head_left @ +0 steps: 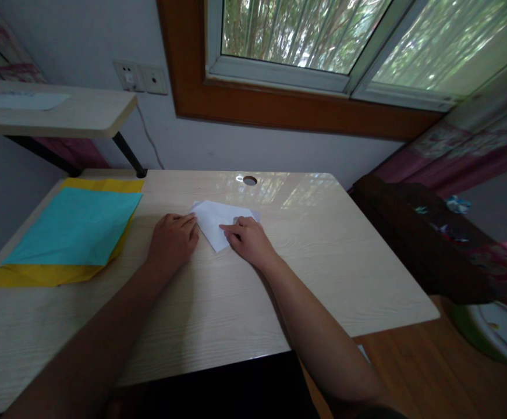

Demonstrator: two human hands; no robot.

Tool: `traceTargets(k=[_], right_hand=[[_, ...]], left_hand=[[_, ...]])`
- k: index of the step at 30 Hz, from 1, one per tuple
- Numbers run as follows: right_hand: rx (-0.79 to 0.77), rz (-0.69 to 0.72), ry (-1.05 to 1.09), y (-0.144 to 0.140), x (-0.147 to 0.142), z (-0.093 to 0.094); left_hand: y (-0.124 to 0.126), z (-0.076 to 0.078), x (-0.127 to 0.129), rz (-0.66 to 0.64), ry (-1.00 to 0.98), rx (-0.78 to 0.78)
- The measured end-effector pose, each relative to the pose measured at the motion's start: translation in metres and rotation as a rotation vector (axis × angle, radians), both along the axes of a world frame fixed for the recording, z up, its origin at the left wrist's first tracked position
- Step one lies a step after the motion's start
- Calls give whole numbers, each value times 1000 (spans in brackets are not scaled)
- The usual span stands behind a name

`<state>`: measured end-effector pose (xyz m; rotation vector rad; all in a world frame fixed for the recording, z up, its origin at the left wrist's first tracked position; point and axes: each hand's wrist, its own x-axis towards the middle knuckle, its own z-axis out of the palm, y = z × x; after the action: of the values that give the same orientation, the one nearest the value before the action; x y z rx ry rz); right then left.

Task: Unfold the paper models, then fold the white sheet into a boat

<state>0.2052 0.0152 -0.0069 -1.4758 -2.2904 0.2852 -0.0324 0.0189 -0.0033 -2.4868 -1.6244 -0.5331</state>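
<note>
A folded sheet of white paper (pixel 212 220) lies on the pale wood-grain table (pixel 340 262), its pointed corner facing me. My left hand (pixel 173 241) rests at the paper's left edge, fingers stretched out flat with the tips touching it. Over the right part of the paper is my right hand (pixel 248 238). Its index finger reaches leftward across the sheet, the thumb lies close below, and the other fingers are curled in. Part of the paper's right side is hidden under this hand.
On the left, a turquoise sheet (pixel 78 227) lies on yellow sheets (pixel 52 275). A raised shelf (pixel 91 113) on black legs stands at back left. Beyond the round cable hole (pixel 250 181) are a wall and window. Right of the table stands dark furniture (pixel 414 233).
</note>
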Motion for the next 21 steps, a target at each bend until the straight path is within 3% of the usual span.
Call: traceTargets(k=[13,21], right_hand=[[-12,8,4,2,1,-4],[-7,5,-1,1,1,-2]], left_hand=[[5,-4,-3,-19,-17,-35],[1,-4,3,-245,-81,-32]])
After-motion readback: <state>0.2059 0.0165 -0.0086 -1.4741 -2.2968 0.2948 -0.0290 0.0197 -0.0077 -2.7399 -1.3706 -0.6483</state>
